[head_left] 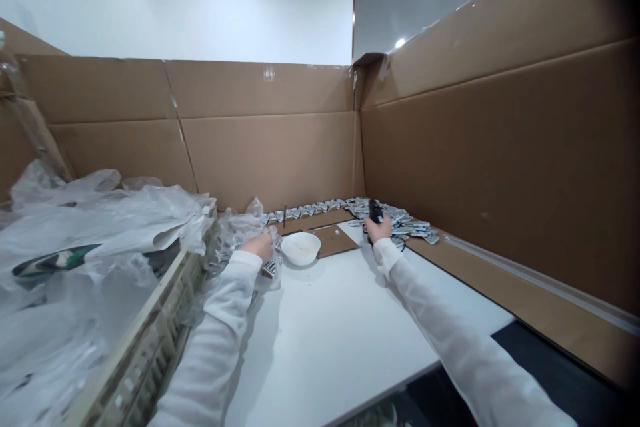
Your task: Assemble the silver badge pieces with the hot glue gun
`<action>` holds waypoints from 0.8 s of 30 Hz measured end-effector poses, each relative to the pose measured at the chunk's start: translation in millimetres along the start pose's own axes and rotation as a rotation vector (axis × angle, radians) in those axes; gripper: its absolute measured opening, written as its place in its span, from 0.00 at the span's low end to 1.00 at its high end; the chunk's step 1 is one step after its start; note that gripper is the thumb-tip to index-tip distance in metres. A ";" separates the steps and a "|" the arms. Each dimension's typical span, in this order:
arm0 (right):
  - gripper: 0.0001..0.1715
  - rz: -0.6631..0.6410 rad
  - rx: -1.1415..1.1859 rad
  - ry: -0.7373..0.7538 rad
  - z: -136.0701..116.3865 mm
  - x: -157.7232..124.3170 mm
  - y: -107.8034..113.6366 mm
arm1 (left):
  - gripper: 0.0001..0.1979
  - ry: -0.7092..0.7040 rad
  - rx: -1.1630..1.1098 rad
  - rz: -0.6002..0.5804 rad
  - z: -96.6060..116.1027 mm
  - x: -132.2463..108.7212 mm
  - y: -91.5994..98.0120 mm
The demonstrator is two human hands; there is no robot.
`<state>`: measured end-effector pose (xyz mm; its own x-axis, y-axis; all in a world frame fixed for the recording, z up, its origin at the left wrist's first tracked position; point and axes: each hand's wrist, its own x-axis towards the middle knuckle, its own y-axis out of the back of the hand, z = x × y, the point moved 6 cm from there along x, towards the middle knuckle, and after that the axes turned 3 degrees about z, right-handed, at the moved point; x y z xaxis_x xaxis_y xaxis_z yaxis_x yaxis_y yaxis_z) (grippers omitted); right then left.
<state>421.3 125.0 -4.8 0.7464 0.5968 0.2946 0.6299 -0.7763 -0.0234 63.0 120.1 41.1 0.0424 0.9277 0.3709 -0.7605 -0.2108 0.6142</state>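
My left hand [260, 246] is at a clear plastic bag [231, 232] with small black-and-white striped pieces [269, 269] in it. Its fingers look closed, but what they hold is hidden. My right hand [379, 228] is wrapped round a black hand tool [375, 211] whose exact kind is unclear. Beside that hand is a spread pile of flat silvery pieces [400, 219]. Between both hands stands a white bowl [301, 251], next to a brown board [338, 240].
Several similar pieces line the back edge in a row [305, 210]. A cream plastic crate [145, 340] heaped with clear plastic bags [95, 240] takes up the left side. Tall cardboard walls [270, 140] enclose the white table [320, 340] at the back and right.
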 end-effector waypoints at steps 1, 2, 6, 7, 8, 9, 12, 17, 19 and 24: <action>0.11 -0.078 0.034 0.025 -10.1 -12.4 -12.2 | 0.09 -0.027 0.036 -0.002 0.9 -0.1 0.9; 0.12 -0.170 0.069 0.049 -20.7 -25.9 -25.2 | 0.10 -0.055 0.076 -0.010 2.2 -0.5 1.6; 0.06 -0.496 0.160 0.054 -50.1 -81.6 -67.2 | 0.09 -0.115 0.210 -0.096 8.0 -1.2 5.6; 0.06 -0.545 0.186 0.010 -51.2 -92.9 -73.4 | 0.08 -0.128 0.221 -0.118 11.0 -0.7 8.5; 0.07 -0.592 0.201 -0.038 -50.5 -103.0 -78.3 | 0.07 -0.151 0.217 -0.139 15.9 -0.2 12.2; 0.07 -0.615 0.219 -0.094 -48.1 -110.9 -81.1 | 0.06 -0.185 0.195 -0.159 22.8 0.1 16.6; 0.09 -0.729 0.327 -0.229 -41.7 -128.5 -86.1 | 0.07 -0.291 0.031 -0.196 50.9 -1.1 31.6; 0.17 -0.929 0.521 -0.313 -46.8 -145.0 -87.0 | 0.06 -0.236 -0.292 -0.059 85.8 -5.6 46.9; 0.17 -0.993 0.575 -0.328 -50.4 -150.4 -88.2 | 0.05 -0.146 -0.430 0.009 88.4 -7.3 44.8; 0.13 -0.910 0.656 -0.409 -48.8 -149.3 -89.4 | 0.07 0.063 -0.830 -0.033 82.4 -8.1 20.5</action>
<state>243.1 95.4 0.0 -0.0924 0.9869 0.1325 0.8639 0.1457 -0.4822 100.5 82.8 108.1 0.0552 0.9500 0.3073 -0.9911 0.0894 -0.0983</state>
